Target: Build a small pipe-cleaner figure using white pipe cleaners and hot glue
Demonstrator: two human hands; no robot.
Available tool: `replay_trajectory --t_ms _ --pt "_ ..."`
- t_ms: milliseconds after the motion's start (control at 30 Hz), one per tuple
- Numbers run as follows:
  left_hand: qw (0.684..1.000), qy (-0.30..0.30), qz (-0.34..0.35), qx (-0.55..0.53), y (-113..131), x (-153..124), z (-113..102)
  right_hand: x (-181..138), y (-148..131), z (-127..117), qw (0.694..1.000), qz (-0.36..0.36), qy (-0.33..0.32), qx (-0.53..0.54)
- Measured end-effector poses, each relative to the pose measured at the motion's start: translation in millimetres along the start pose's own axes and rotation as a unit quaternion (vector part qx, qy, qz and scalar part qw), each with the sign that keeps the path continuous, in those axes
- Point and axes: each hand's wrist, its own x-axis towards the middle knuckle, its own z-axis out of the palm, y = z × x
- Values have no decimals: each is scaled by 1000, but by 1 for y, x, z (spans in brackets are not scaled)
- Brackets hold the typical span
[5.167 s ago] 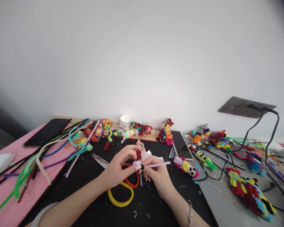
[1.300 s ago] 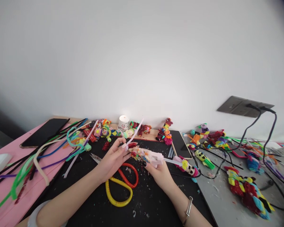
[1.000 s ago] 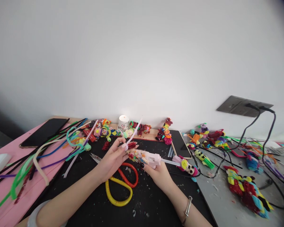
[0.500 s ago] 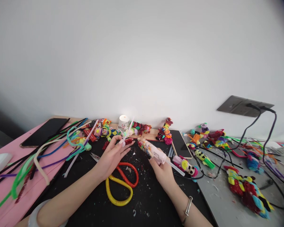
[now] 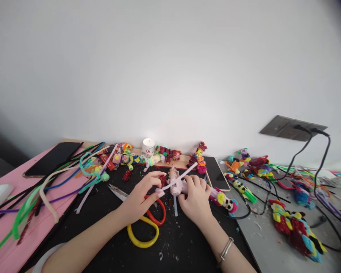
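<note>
My left hand (image 5: 143,193) pinches a pale lilac pipe cleaner (image 5: 184,174), whose tail slants up to the right. A dark red fuzzy piece (image 5: 163,180) shows by its fingertips; I cannot tell whether it is held too. My right hand (image 5: 196,195) curls over the handle of a pale pink hot glue gun (image 5: 174,185), low over the black mat (image 5: 184,250). The gun's nozzle end is stained and points away, with a clear glue stick (image 5: 175,206) out of its back. Scissors (image 5: 143,232) with red and yellow handles lie partly beneath my left hand.
Pipe-cleaner figures stand or lie along the back, including a red one (image 5: 199,157), beside a paper cup (image 5: 148,147). Loose pipe cleaners (image 5: 49,189) and a phone (image 5: 53,158) lie left. A tablet-like device (image 5: 216,173), more figures (image 5: 298,231) and cables (image 5: 319,170) are right.
The glue gun has turned and come lower, its glue stick now pointing toward me. My left hand has moved right and nearer, and the lilac pipe cleaner's tail now leans right across the gun.
</note>
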Motion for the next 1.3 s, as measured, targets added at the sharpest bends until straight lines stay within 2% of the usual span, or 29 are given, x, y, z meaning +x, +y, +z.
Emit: replay_trajectory --t_ms 100,200,267,333,433,500,633,867,1033,1300 --pt "999 29 30 27 0 -1 5 -3 -1 -6 987 -70 33 143" --pt "997 4 50 53 -1 -2 10 -6 -3 -9 926 -96 31 363" --pt "996 -31 51 63 0 -3 11 -6 -6 -8 874 -43 6 484" --pt "997 -49 42 53 0 -3 9 -5 -8 -4 833 25 -17 553" --pt "998 -62 -8 -5 -1 -2 6 -3 -10 0 799 90 -27 594" --pt "994 -42 -58 -82 -3 -1 3 -2 -11 1 788 106 -31 606" --pt "973 5 -113 -199 -7 3 3 -4 -13 -1 802 104 -57 586" --pt "917 42 -143 -370 -4 8 7 -6 -16 -3 828 49 -73 554" --pt "900 51 -154 -405 -2 9 7 -8 -18 0 845 12 -72 530" --pt "898 52 -152 -410 -1 7 10 -14 -21 5 881 -38 -64 467"
